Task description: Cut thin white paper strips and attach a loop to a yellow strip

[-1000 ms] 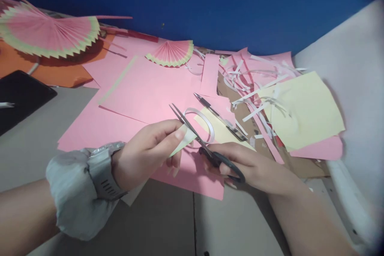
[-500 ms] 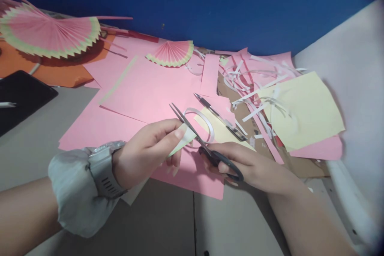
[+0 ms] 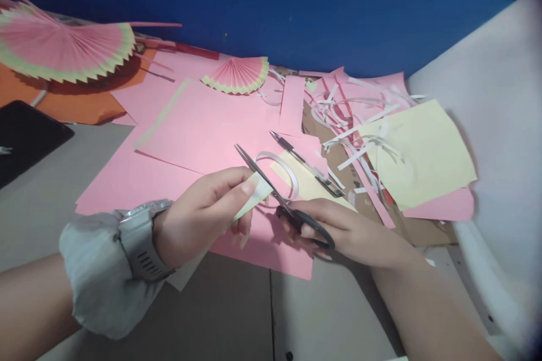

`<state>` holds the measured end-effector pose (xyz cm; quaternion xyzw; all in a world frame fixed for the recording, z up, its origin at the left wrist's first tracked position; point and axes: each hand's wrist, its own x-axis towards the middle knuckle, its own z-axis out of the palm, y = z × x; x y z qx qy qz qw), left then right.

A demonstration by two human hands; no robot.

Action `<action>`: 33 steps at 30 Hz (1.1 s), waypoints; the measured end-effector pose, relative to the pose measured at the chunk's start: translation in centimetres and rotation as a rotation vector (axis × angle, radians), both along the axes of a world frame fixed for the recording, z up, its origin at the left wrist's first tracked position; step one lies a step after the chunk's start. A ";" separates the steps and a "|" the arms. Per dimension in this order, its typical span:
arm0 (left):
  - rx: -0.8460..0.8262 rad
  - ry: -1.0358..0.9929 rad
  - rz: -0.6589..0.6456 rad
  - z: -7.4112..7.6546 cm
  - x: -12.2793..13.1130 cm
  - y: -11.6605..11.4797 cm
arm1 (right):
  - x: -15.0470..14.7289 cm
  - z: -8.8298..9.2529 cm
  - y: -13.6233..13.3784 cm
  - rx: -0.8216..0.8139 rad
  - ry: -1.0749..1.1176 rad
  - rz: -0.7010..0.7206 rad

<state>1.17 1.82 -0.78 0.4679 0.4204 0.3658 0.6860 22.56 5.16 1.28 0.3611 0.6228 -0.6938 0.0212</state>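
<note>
While scanning from the far left, can spot a big half-round fan (image 3: 63,48) of pleated pink paper with a zigzag yellow-green rim, sitting over a flat orange sheet (image 3: 63,104). Just below that, corner of something flat, black and matte (image 3: 25,135). Plain grey bench (image 3: 63,180) under everything.

Next over, left hand (image 3: 199,217), with a bunched grey sleeve cuff (image 3: 97,271) and a chunky grey watch (image 3: 141,240) at the wrist, closed in a pinch on a narrow pale-yellow paper strip (image 3: 254,194), thumb on top. Touching that strip's far end, scissors (image 3: 275,192): thin metal blades drawn nearly together and pointing up-left, black loop handles gripped by the right hand (image 3: 347,231), fingers hooked in. All of it held just above big smooth pink sheets (image 3: 203,130) overlapping each other.

Farther back, a smaller pleated fan (image 3: 236,74) in the same colours, close to the blue wall (image 3: 296,5). Beside the blades, a curled loop of white strip (image 3: 283,166), then a slim dark pen (image 3: 307,163) lying diagonal.

Off to the right, a messy tangle of thin white offcuts (image 3: 359,124) on brown cardboard (image 3: 419,231), plus a squarish pale-yellow sheet (image 3: 419,149).
</note>
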 end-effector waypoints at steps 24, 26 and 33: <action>0.024 0.051 -0.061 0.0 -0.1 -0.5 | 1.3 -1.0 0.9 -0.160 0.420 0.210; 0.026 0.035 -0.054 -0.1 -0.1 -0.6 | 1.4 -1.1 1.1 -0.171 0.444 0.209; 0.033 0.049 -0.068 -0.1 -0.3 -0.6 | 1.8 -1.5 1.0 -0.296 0.530 0.233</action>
